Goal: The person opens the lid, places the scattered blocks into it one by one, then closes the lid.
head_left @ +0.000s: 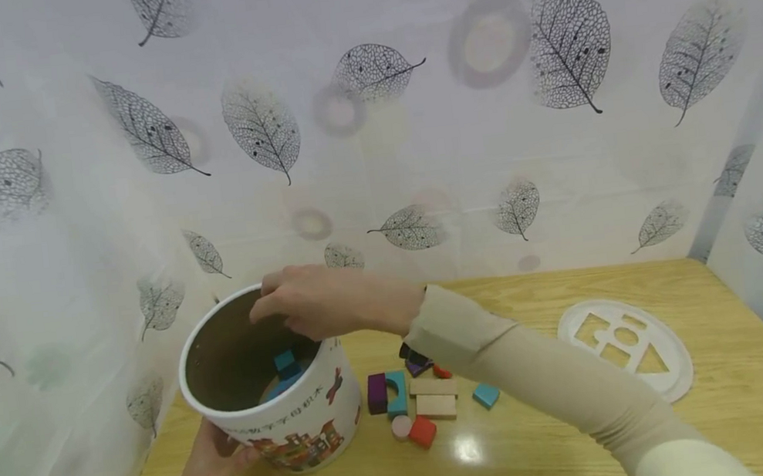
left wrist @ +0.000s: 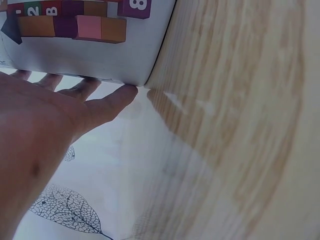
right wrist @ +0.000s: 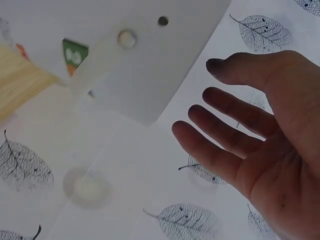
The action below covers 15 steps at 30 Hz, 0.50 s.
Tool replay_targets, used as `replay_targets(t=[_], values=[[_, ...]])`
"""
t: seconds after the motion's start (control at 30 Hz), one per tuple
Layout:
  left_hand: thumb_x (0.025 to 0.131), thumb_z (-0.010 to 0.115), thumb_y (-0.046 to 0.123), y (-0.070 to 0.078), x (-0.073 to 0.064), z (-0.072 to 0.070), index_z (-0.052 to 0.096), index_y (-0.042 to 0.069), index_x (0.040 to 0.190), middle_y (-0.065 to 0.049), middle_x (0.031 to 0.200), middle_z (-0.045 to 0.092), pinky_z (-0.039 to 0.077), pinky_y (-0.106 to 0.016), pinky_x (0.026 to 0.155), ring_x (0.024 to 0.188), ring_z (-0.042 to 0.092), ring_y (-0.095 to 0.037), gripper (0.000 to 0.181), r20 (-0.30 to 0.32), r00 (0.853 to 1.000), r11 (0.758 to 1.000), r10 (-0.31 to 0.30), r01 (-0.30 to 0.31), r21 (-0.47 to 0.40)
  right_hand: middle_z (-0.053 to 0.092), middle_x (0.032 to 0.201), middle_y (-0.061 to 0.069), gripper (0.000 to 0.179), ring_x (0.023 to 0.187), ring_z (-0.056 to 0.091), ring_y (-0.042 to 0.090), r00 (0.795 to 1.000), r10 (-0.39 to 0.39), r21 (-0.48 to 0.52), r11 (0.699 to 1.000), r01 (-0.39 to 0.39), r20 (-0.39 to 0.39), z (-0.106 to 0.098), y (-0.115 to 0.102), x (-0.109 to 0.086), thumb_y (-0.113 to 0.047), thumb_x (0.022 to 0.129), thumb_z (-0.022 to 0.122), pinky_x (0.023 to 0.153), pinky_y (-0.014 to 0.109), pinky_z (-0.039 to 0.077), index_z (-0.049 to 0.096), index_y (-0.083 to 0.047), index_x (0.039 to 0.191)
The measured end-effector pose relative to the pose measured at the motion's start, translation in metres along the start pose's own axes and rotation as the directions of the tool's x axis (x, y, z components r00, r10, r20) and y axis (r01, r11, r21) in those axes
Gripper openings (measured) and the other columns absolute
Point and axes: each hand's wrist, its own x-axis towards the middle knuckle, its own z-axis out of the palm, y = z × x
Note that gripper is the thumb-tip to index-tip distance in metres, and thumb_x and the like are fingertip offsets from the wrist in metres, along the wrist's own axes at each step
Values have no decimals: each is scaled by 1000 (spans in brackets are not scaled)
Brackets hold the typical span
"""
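A large white bucket (head_left: 327, 418) with printed block pictures stands tilted on the left of the wooden table. Its mouth faces me, and a few blue blocks (head_left: 286, 360) show low inside. Against the bucket's lower left side rests my left hand (head_left: 210, 465); in the left wrist view its fingertips touch the printed wall. My right hand (head_left: 321, 298) hovers over the bucket's far right rim. With fingers apart and loosely bent, that same hand (right wrist: 260, 145) holds nothing in the right wrist view.
Right of the bucket lie several blocks: a purple block (head_left: 377, 393), a blue arch (head_left: 398, 399), plain wooden blocks (head_left: 436, 407), a red block (head_left: 423, 431) and a blue block (head_left: 486, 395). A white oval plate with cut-out shapes (head_left: 676, 358) lies farther right. Leaf-patterned curtains (head_left: 400, 151) surround the table.
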Motion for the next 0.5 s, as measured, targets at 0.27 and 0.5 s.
replay_targets(t=[0.27,0.5], values=[[91,76,15,1,-3,2,17,13,161,-4,153,41,50,-26,98,124,50,8,92,0,999,999,32,-32,-11,65,134,7,38,124,62,22,997,77,-3,997,-77,-25,-6,31,-29,-9,99,65,106,33,53,66,-16,137],[91,75,15,0,-4,0,18,16,162,7,151,43,47,-17,96,126,49,7,91,4,999,998,50,-50,-35,67,129,9,34,122,62,25,992,98,46,995,-94,-83,1,60,-60,-5,98,65,105,37,54,69,-12,131]])
